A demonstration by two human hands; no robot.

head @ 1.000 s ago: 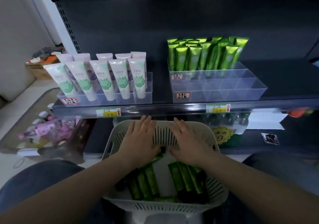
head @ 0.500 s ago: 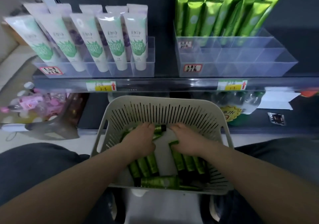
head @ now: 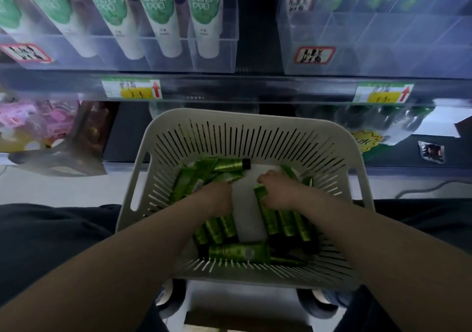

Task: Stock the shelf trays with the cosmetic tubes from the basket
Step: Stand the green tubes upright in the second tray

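Nearest the camera, the white slotted basket (head: 163,158) sat on a stool between the person's knees. Loose green cosmetic tubes (head: 238,251) lay in two bunches on its floor, one crosswise at the near edge.

The left hand (head: 217,198) was curled down onto the left bunch and the right hand (head: 278,191) onto the right bunch. Fingers were tucked under and out of sight, so whether either had actually closed on a tube could not be told.

The tubes looked light, soft-walled and glossy, likely slippery in a handful. The firmer places to take hold were judged to be the black cap end or the flat crimped tail. Squeezing mid-body might dent them.

Beyond, the right shelf tray (head: 383,58) showed empty front compartments. The green stock behind it was cut off by the frame top. The left tray (head: 217,55) held white tubes (head: 163,20). Handwritten tray labels and price tags were blurred and unreadable. The lower shelf was dim, its contents indistinct.
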